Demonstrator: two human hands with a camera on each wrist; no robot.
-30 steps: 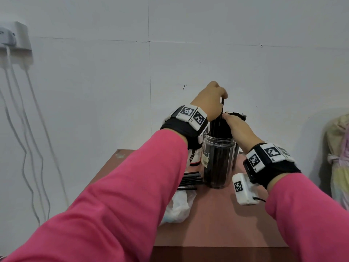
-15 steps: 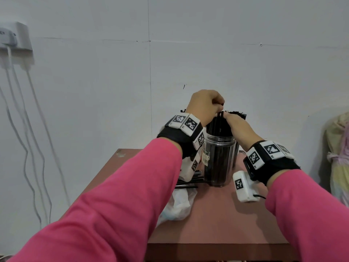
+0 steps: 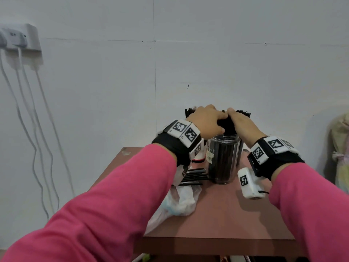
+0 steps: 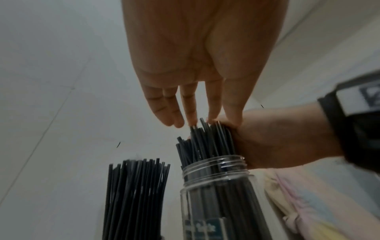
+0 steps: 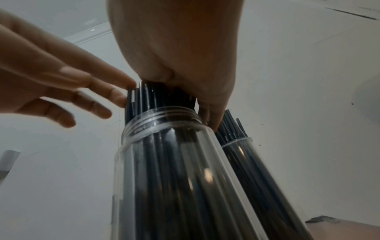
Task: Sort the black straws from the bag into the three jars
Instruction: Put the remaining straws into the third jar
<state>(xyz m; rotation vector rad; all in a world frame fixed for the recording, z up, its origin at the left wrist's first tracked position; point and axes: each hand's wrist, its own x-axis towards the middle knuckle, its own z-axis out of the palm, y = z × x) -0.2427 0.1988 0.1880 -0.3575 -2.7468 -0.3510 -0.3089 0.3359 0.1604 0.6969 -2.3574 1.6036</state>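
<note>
A clear jar [image 3: 223,159] packed with black straws [image 4: 205,139] stands mid-table. My left hand [image 4: 193,120] hovers over it, fingers straight, fingertips touching the straw tops. My right hand [image 3: 241,125] wraps around the bundle's upper end from the right, one finger [image 5: 211,118] reaching down past the jar's neck [image 5: 162,120]. Two more jars of straws stand behind, one on the left [image 4: 135,186] and one on the right [image 5: 246,162]. Loose straws [image 3: 194,175] lie on the table beside a crumpled plastic bag [image 3: 181,203].
The small reddish table [image 3: 226,214] stands against a white wall, its front edge near me. A white bottle [image 3: 198,157] sits behind my left wrist. A socket with white cables [image 3: 18,38] is on the wall at left. Pale cloth [image 3: 340,148] hangs at right.
My left hand, which pinched one straw above the jar, has come down and flattened its fingers on the straw tops. The right hand stays around the bundle.
</note>
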